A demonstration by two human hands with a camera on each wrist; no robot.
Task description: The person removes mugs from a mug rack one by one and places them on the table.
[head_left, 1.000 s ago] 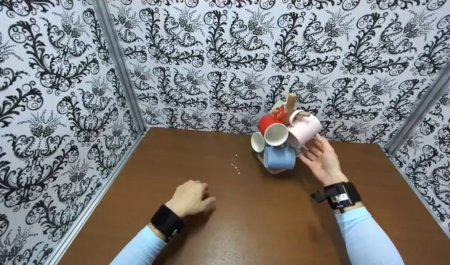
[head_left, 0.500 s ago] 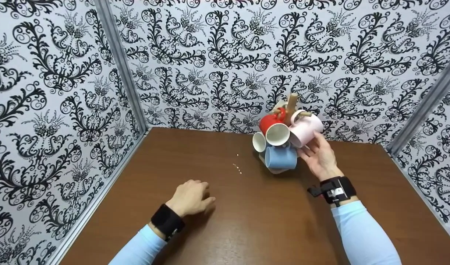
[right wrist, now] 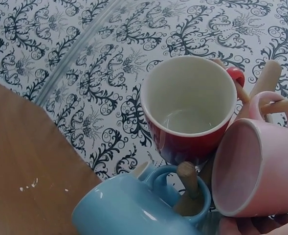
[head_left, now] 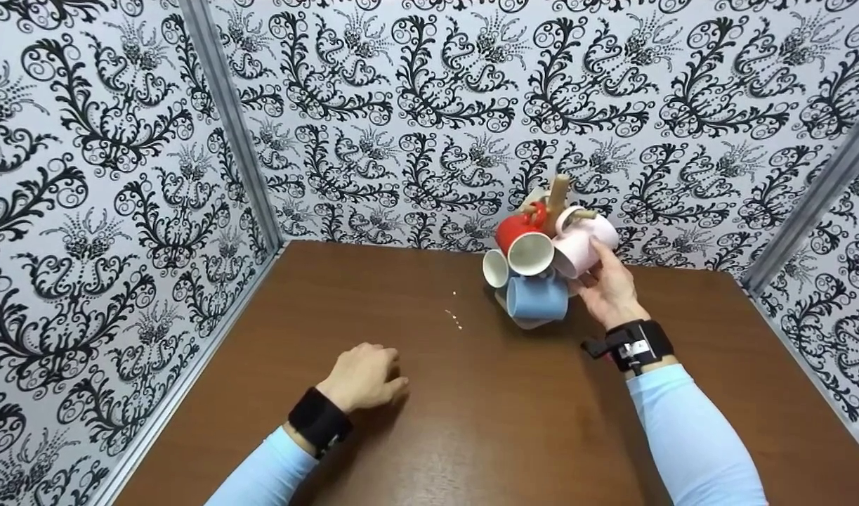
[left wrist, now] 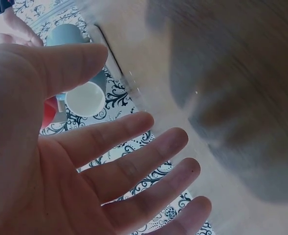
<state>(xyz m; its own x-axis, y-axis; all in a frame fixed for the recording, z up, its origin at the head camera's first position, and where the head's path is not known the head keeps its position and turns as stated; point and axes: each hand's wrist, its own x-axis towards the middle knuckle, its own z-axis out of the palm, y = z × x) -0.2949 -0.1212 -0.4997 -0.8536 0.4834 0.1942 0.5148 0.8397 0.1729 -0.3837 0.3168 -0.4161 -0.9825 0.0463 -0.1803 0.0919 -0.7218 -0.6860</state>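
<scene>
A wooden mug tree (head_left: 558, 195) stands near the back wall with several mugs hung on its pegs. My right hand (head_left: 610, 289) grips the pink mug (head_left: 573, 253), thumb on its side and fingers underneath. That mug's handle (right wrist: 257, 105) still loops round a peg in the right wrist view. Beside it hang a red mug (head_left: 511, 230) with a cream inside, and a light blue mug (head_left: 538, 299) lower down. Another mug with a white inside (head_left: 496, 268) shows at the left. My left hand (head_left: 359, 377) hovers low over the table, fingers relaxed, holding nothing.
The brown table (head_left: 429, 436) runs back to a patterned wall (head_left: 401, 84), with another patterned panel (head_left: 106, 232) on the left. Small pale flecks (head_left: 454, 320) lie on the tabletop left of the mug tree.
My right hand has moved slightly left and up, from touching the pink mug with spread fingers to gripping it with the thumb over its side. The left hand has stayed in place.
</scene>
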